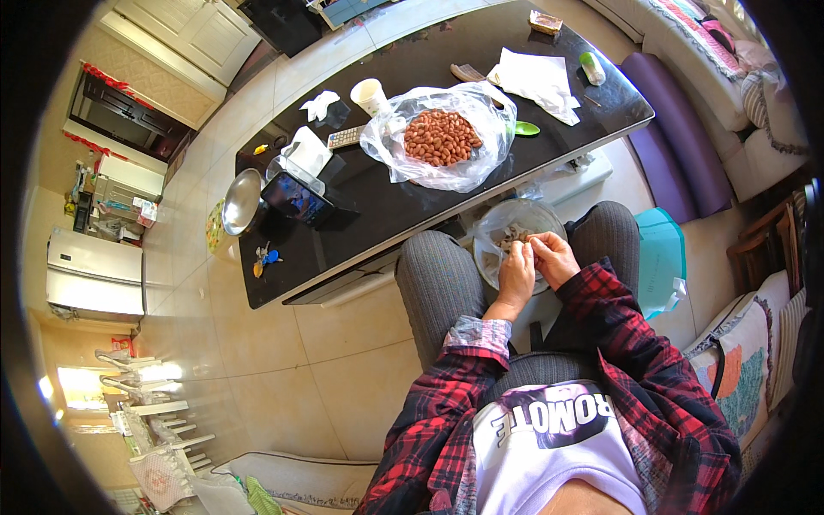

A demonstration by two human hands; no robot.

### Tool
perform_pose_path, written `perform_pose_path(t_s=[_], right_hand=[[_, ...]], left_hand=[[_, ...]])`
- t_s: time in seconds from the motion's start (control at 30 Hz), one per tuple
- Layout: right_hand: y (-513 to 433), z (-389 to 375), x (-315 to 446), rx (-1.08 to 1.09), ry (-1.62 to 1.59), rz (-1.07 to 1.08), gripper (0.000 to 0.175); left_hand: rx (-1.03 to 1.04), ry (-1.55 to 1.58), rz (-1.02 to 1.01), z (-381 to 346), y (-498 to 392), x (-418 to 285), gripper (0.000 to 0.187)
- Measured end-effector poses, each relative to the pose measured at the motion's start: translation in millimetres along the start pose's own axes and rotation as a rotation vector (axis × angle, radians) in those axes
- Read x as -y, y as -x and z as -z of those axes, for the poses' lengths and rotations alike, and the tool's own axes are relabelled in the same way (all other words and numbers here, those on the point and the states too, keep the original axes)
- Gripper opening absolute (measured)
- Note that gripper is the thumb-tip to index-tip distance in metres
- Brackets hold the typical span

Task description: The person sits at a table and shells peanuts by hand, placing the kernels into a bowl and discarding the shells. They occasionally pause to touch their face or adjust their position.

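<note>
My left hand (517, 275) and my right hand (553, 259) meet at the fingertips above a round bin (487, 267) between my knees. Fingers and thumbs of both are pinched together; anything held between them is too small to make out. A clear plastic bag (492, 230) lines the bin, and small pale and brown bits (512, 237) lie inside, partly hidden by my hands. On the black table beyond, an open clear plastic bag (468, 177) holds a heap of red-brown shelled nuts (441, 138), which look like peanuts.
The black table (360, 238) also bears a steel bowl (243, 201), a propped phone or tablet (297, 198), a remote control (345, 137), a paper cup (369, 96), keys (262, 261), a green spoon (526, 129) and white paper (534, 80). Beside my right knee stands a turquoise container (661, 264).
</note>
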State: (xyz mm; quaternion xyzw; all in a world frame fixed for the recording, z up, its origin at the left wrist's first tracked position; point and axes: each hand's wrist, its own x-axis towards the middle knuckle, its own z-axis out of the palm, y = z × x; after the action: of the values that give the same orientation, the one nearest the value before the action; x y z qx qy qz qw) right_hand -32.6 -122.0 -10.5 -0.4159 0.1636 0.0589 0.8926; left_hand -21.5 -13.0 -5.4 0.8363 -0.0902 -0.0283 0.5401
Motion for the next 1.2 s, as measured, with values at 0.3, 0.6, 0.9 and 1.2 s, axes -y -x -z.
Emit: perform_pose_path(t_s=[0.3, 0.6, 0.9, 1.2], right_hand=[[0.7, 2.3, -4.8, 0.035, 0.015, 0.037, 0.015], [1.7, 3.5, -0.5, -0.038, 0.088, 0.014, 0.015], [2.1, 5.5, 3.2, -0.053, -0.006, -0.038, 0.015], [6.0, 0.5, 7.5, 0.005, -0.05, -0.076, 0.015]], left_hand=[[-0.052, 0.138, 0.046, -3.2, -0.9, 4.3, 0.027], [-0.04, 0.057, -0.023, 1.1, -4.4, 3.1, 0.026], [-0.085, 0.119, -0.121, 3.9, -5.4, -1.8, 0.02], [-0.047, 0.06, -0.081, 7.6, -5.2, -4.0, 0.02]])
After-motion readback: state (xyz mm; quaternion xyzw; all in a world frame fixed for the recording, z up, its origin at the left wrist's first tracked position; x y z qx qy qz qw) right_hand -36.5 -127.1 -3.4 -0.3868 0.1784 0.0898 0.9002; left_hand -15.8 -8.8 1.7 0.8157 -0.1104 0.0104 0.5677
